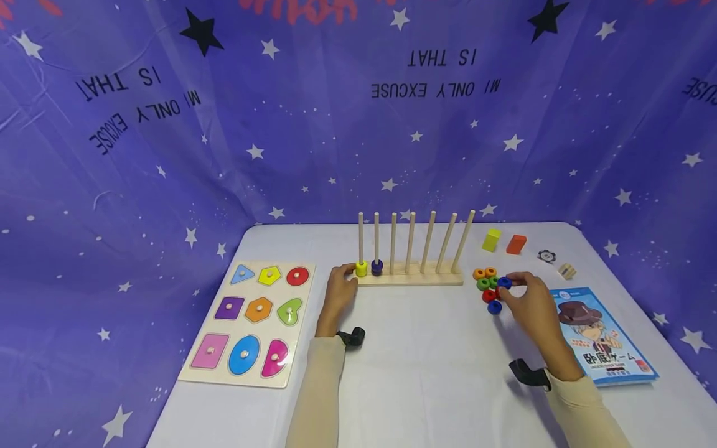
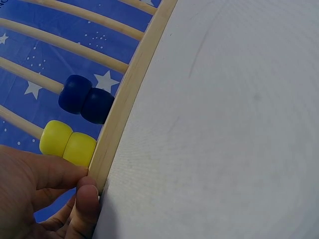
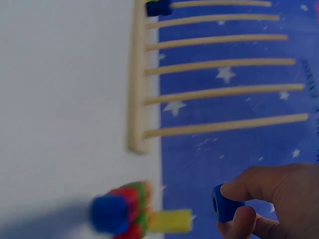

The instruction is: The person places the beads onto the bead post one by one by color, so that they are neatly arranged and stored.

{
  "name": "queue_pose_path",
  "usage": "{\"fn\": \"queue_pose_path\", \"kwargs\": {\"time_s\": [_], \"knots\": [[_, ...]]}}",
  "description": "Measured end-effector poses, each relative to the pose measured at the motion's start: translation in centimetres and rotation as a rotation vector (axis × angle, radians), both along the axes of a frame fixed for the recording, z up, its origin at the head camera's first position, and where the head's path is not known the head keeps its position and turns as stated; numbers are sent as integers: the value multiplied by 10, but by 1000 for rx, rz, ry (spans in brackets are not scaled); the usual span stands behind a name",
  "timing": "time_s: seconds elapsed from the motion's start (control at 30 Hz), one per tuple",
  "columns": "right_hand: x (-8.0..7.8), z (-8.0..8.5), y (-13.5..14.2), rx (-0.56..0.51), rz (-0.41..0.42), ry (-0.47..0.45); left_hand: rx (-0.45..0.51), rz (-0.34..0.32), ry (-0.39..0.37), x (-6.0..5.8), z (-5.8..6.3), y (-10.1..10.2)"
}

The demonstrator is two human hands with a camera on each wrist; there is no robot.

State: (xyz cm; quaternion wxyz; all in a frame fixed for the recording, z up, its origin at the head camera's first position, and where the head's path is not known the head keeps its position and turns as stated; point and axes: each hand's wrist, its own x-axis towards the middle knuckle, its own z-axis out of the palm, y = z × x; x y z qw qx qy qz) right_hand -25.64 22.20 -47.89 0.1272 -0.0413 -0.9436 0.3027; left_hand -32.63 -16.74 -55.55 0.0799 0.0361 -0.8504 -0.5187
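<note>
A wooden peg stand [image 1: 414, 279] with a row of upright pegs stands near the back of the table. My left hand [image 1: 339, 291] pinches the left end of its base between thumb and fingers. Two yellow beads [image 2: 69, 143] sit on the leftmost peg, two dark blue beads [image 2: 86, 98] on the one beside it. At the right, my right hand [image 1: 529, 303] pinches a blue bead [image 3: 227, 203] above the table, its hole showing. Below and beside that hand lie orange beads [image 1: 485, 273], green beads [image 1: 483, 284], red beads [image 1: 489, 296] and another blue bead [image 1: 495, 307].
A shape puzzle board [image 1: 246, 323] lies at the left. Behind the loose beads are a yellow block [image 1: 491, 240], a red block [image 1: 516, 244], a poker chip [image 1: 546, 256] and a small wooden block [image 1: 567, 270]. A blue illustrated box [image 1: 607, 348] lies partly behind the right forearm.
</note>
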Motion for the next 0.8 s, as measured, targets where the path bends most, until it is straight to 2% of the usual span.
{"fn": "queue_pose_path", "kwargs": {"time_s": [0.23, 0.43, 0.6, 0.8], "knots": [[-15, 58, -46, -37, 82, 101, -3, -7, 33, 0, 2, 0], [-33, 98, -94, -67, 225, 175, 2, -9, 33, -1, 3, -1], [-48, 118, -135, -81, 331, 190, -6, -9, 31, 0, 3, -1], [-66, 129, -169, -79, 412, 206, -2, -3, 12, 0, 2, 0]]}}
